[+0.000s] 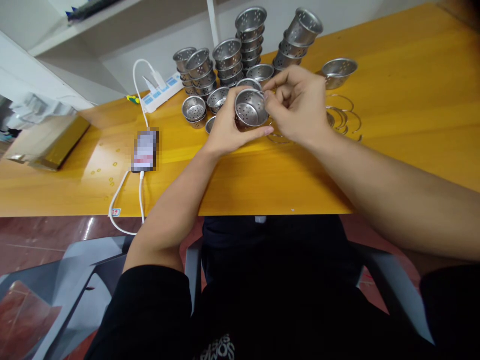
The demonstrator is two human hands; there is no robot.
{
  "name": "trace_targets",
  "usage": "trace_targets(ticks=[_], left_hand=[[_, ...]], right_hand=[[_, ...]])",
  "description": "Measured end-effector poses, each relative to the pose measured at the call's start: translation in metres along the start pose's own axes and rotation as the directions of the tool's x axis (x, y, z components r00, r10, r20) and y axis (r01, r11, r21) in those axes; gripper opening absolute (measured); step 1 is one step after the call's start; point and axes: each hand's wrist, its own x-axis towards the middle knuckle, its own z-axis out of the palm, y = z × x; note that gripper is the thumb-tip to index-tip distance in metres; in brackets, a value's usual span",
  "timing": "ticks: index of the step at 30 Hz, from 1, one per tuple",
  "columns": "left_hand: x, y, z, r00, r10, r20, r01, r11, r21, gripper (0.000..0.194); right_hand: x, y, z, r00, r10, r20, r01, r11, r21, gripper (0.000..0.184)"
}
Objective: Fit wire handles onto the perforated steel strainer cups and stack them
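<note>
My left hand is wrapped around a perforated metal cup, tilted so that its holed inside faces me. My right hand is closed in a pinch at the cup's right rim; what lies between thumb and forefinger is too small to make out. Just beyond my hands stand more perforated cups, among them a short pair to the left and a single cup to the right. Thin wire rings lie on the table to the right of my right wrist, partly hidden by it.
Tall stacks of cups line the back of the yellow table, one stack leaning. To the left are a power strip, a phone with white cables, and a cardboard box. Chair arms flank my lap.
</note>
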Motion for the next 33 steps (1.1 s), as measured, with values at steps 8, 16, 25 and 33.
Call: trace_targets(ticks=[8,16,25,33], left_hand=[[0.002,0.003,-0.008,0.999,-0.032,0.001,0.032,0.999,-0.02,0.096],[0.0,-0.001,-0.026,1.0,-0.025,0.019,0.026,0.999,-0.022,0.095],[0.004,0.007,-0.026,0.998,0.006,0.064,-0.006,1.0,0.004,0.093],[0.007,0.007,-0.024,0.998,0.006,0.061,-0.007,1.0,0.014,0.086]], right_hand=[[0.003,-0.009,-0.004,0.99,-0.137,0.037,0.136,0.99,0.031,0.047],[0.009,0.002,-0.012,0.958,-0.13,0.257,0.095,0.985,0.145,0.055],[0.009,0.003,-0.003,0.977,-0.06,0.205,0.023,0.984,0.177,0.061],[0.006,-0.002,0.001,0.983,-0.076,0.165,0.045,0.983,0.181,0.066]])
